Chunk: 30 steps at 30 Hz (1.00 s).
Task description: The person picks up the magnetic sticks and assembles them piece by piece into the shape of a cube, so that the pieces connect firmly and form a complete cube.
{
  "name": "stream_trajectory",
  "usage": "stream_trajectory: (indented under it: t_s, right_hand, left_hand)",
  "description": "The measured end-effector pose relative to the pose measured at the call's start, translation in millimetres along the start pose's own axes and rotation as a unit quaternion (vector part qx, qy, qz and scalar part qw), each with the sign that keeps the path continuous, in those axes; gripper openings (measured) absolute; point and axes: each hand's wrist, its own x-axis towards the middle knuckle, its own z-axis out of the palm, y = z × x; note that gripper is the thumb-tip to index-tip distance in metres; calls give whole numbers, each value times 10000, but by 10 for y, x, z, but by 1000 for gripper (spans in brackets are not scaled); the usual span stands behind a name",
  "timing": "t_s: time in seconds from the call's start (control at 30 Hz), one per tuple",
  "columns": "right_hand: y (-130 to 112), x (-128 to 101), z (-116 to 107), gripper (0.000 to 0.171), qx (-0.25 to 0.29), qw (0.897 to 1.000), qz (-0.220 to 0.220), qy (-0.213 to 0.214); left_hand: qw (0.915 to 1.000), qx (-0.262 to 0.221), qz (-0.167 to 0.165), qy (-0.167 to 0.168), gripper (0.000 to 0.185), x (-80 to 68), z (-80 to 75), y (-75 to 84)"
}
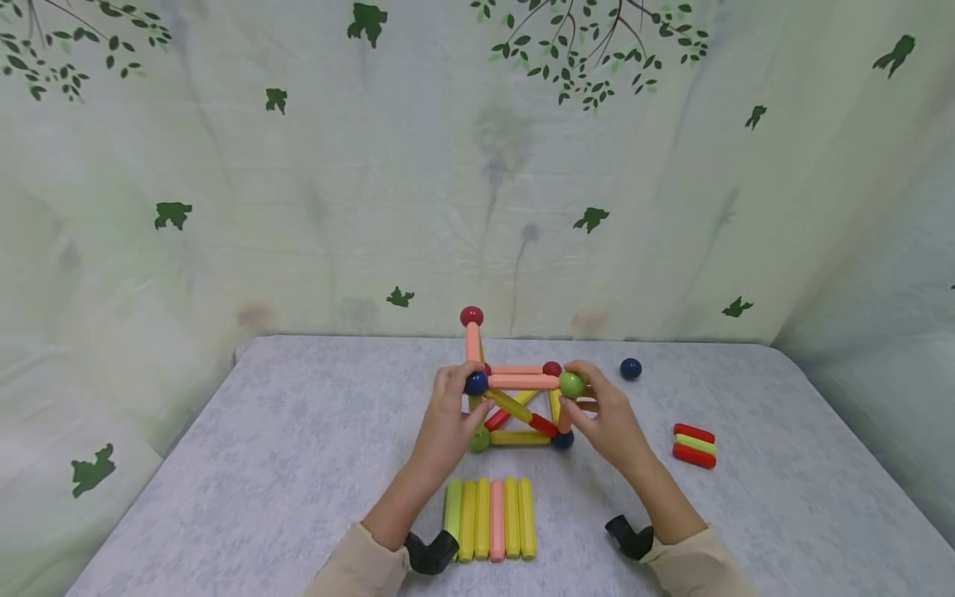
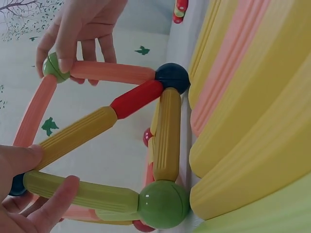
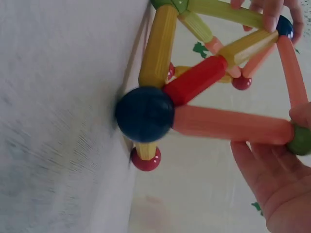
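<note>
A cube-like frame (image 1: 516, 406) of coloured magnetic sticks and balls stands on the grey table (image 1: 298, 448). My left hand (image 1: 464, 396) grips its upper left corner at a dark blue ball (image 1: 476, 382), with the fingers also curled round a yellow-green stick (image 2: 82, 191). My right hand (image 1: 580, 398) pinches the green ball (image 1: 572, 384) at the upper right corner. A pink stick (image 1: 524, 381) joins the two balls. A further pink stick topped by a red ball (image 1: 471, 316) rises at the back left. In the right wrist view a dark blue ball (image 3: 144, 114) is a bottom corner on the table.
A row of several yellow, green and pink sticks (image 1: 492, 518) lies near the front edge between my forearms. A loose dark blue ball (image 1: 630, 368) sits right of the frame. A small pile of red and green sticks (image 1: 694, 445) lies further right. A leaf-patterned curtain hangs behind.
</note>
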Motion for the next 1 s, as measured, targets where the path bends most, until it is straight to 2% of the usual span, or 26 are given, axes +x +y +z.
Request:
stream_trajectory:
  t_s: [0.13,0.33,0.43,0.57,0.63,0.7,0.77,0.83,0.9,0.93,1.0]
  right_hand:
    - [7,8,-44,45,406,9985,226,-304]
    - [-52,3,3,43,522,9979,211,-325]
    - [-103,-18,70,45,549,9982,159,-166]
    - [-189,-43,179,49,674,9976,112,-74]
    - [-235,-52,221,51,740,9970,177,-116]
    - [-256,-57,242,51,786,9965,242,-152]
    - [-245,-58,227,52,844,9960,229,-163]
    - [-241,-47,168,46,822,9965,174,1]
    - [-135,-35,101,36,648,9975,175,240]
    - [-71,-27,64,32,533,9977,278,321]
    - [74,-13,-6,28,176,9969,708,286]
  left_hand:
    - [9998,-179,-111,33,54,47,14,-32]
    - [9976,-650,-206,76,45,191,28,-131]
    - [9961,-864,-169,-58,44,276,35,-193]
    - [9907,-1272,-316,-379,46,400,49,-265]
    - [9898,-1285,-401,-475,46,452,51,-285]
    - [9921,-1108,-395,-425,47,486,56,-271]
    - [9971,-699,-227,-192,45,484,68,-218]
    - [9990,-418,150,94,41,439,86,-122]
    - [9980,-248,540,220,36,356,117,3]
    - [9969,-220,736,155,34,310,132,66]
    - [9935,-274,1084,-219,34,221,165,178]
